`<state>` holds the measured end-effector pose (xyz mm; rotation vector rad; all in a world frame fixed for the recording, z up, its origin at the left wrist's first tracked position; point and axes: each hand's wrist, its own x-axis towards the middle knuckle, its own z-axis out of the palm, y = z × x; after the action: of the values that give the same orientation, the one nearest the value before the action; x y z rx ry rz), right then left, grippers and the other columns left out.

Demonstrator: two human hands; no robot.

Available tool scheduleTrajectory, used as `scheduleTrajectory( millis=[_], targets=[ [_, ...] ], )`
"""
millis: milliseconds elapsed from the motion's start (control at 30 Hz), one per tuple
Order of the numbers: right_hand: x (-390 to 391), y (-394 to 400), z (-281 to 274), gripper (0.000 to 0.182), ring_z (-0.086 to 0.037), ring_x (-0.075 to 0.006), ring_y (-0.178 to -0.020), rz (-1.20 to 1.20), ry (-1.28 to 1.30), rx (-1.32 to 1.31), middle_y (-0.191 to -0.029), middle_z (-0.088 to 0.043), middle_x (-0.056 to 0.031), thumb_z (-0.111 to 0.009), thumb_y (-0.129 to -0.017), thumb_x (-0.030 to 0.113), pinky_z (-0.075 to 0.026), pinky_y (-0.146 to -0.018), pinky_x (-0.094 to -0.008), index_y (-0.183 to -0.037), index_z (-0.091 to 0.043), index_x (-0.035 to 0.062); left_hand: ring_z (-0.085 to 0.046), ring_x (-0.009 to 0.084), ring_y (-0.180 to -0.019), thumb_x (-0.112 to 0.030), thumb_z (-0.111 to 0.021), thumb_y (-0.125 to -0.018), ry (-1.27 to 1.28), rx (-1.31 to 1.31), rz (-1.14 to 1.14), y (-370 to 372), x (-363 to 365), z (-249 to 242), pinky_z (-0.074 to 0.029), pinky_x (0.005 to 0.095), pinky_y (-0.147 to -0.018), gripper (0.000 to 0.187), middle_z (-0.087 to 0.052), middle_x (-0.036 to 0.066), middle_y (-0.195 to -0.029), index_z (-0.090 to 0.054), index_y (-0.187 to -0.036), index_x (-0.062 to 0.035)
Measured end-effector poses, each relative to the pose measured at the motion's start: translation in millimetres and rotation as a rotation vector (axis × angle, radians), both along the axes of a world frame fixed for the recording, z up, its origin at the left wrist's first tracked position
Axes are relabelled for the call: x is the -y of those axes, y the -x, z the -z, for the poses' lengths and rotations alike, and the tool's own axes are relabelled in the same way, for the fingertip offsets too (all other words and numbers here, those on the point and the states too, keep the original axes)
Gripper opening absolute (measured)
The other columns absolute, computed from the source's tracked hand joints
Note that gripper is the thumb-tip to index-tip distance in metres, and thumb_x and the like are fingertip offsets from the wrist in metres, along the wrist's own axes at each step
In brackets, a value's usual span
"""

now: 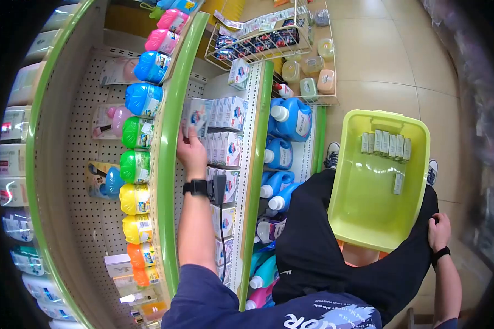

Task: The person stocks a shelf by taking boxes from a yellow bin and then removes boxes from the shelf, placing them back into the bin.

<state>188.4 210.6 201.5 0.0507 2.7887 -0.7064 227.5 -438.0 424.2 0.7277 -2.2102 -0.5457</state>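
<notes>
My left hand [192,152] reaches into the shelf on the left, its fingers closed on a white box [198,117] with a blue and red logo. Beside that box stand stacks of similar white boxes [229,113] on the same shelf. My right hand [439,232] rests by my right knee, its fingers curled, and whether anything is in them is hidden. Between my legs sits a yellow-green basket [348,181]. A row of small white boxes [385,143] lies in its far part, with one separate small box [398,183] nearer the middle.
Green shelf edges [264,93] run along the left. Blue detergent bottles [298,119] stand on the lower shelf, and colored bottles [139,132] line the upper one. A wire rack [324,101] with jars stands ahead. An orange stool [361,255] shows beneath the basket.
</notes>
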Motion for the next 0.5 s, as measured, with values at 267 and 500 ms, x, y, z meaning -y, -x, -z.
scheduleTrajectory(
  millis=[267,500],
  targets=[
    [-2,7,2,0.016,-0.056,-0.0329,-0.089,0.012,0.03,0.049,-0.091,-0.06,-0.0156,-0.054,-0.076,0.012,-0.045,-0.081,-0.0387,-0.083,-0.061,-0.0004,-0.057,0.0401,-0.099,-0.022,-0.057,-0.089,0.455,0.299,-0.337,30,96,35,-0.046,0.0442,-0.086,0.037,-0.059,0.026,-0.106,-0.059,-0.118,0.0007],
    [1,15,1,0.017,-0.056,-0.0337,-0.09,-0.038,0.018,0.036,-0.09,-0.059,-0.0158,-0.054,-0.075,0.012,-0.045,-0.082,-0.0383,-0.083,-0.059,-0.0021,-0.053,0.0378,-0.106,-0.023,-0.056,-0.089,0.439,0.401,-0.451,40,109,47,-0.044,0.0438,-0.09,0.038,-0.052,0.022,-0.116,-0.057,-0.119,0.0013]
  ],
)
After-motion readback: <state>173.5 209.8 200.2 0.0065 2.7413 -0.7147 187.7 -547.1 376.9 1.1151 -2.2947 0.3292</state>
